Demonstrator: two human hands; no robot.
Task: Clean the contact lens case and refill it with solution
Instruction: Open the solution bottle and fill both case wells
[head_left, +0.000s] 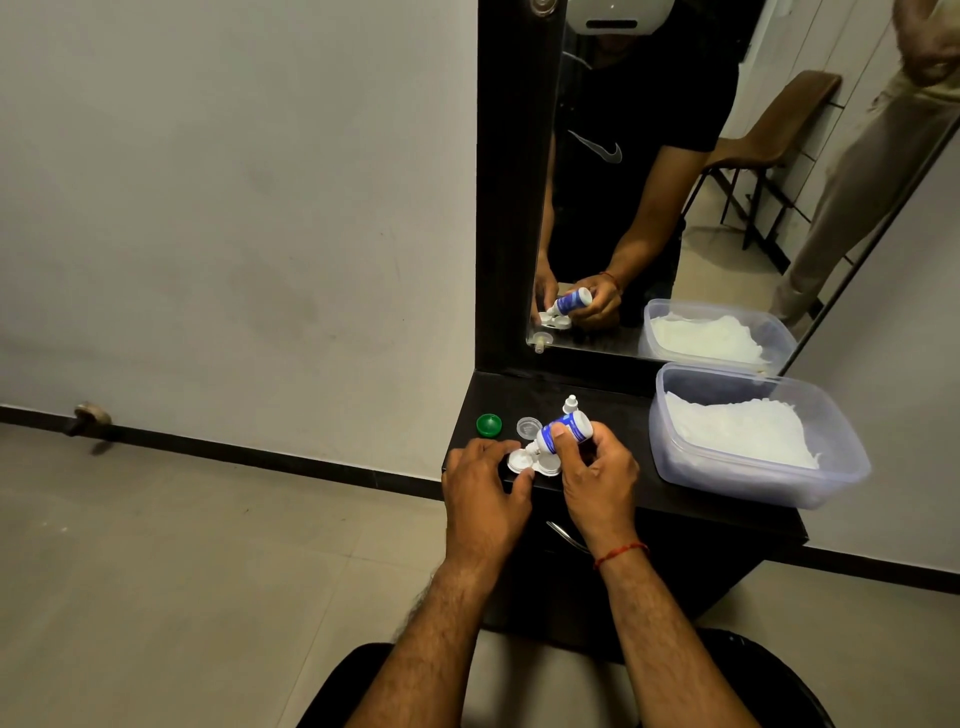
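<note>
A white contact lens case with two open wells lies on the black dresser top. My left hand steadies the case by its left well, between fingers and thumb. My right hand grips a small blue-and-white solution bottle, tilted with its nozzle down over the case between the wells. A green lid and a clear lid lie just behind the case. The bottle's small white cap stands behind the bottle.
A clear plastic tub holding white tissues sits at the right of the dresser top. A mirror rises behind, reflecting my hands, a chair and another person. A drawer handle is below the top. Tiled floor lies to the left.
</note>
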